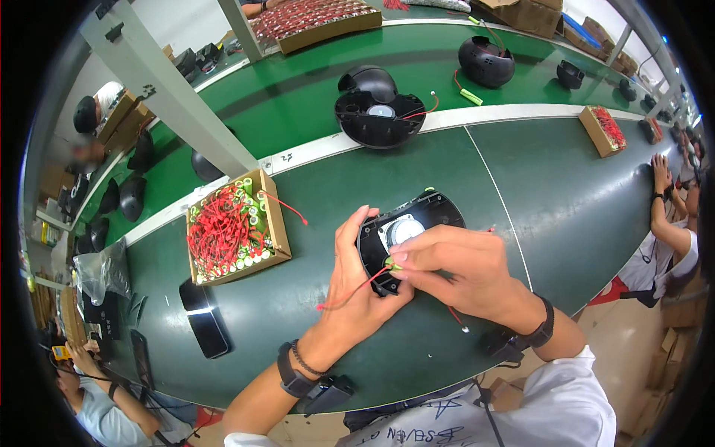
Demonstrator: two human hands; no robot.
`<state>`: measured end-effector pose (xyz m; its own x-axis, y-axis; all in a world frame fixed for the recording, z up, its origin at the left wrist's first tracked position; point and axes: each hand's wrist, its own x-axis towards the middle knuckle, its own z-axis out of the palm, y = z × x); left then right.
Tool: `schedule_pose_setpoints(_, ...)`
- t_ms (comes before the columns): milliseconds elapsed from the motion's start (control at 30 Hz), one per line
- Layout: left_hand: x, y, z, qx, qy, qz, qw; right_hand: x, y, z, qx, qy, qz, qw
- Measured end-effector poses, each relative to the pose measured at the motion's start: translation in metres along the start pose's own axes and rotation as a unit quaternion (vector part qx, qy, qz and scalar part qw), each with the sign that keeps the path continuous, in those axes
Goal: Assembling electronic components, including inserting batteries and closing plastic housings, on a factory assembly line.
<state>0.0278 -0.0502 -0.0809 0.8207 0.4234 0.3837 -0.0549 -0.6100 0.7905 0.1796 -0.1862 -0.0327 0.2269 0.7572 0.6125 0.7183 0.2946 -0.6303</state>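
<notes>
A black plastic half-shell housing [445,207] with a round silver speaker [404,229] in it is held above the green table. My left hand [350,272] grips its left side, fingers and thumb wrapped round the edge. Over the housing's near edge, my right hand [465,268] pinches a small green battery cell [392,262] between thumb and fingertips. A red wire [348,296] runs from the cell across my left hand. Another lead with a white plug [463,326] hangs below my right hand. My right fingers partly hide the speaker and the cell.
Left of my hands stands a cardboard box [280,223] of green cells with red leads. A phone [205,320] lies nearer. Behind a pale rail, the green belt carries an open black housing [380,127] and a round black shell [486,63]. Co-workers sit at both sides.
</notes>
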Motion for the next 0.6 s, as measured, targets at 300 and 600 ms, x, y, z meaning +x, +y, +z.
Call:
schedule_pose_setpoints(300,-0.006,-0.009,-0.005,-0.031,-0.016,-0.038,0.999,-0.005,0.001,-0.004,-0.147,-0.112,-0.055,0.981)
schedule_pose_setpoints(600,0.031,0.030,-0.065,0.069,0.125,-0.077,0.987,0.048,0.079,-0.078,-0.230,0.058,0.073,0.969)
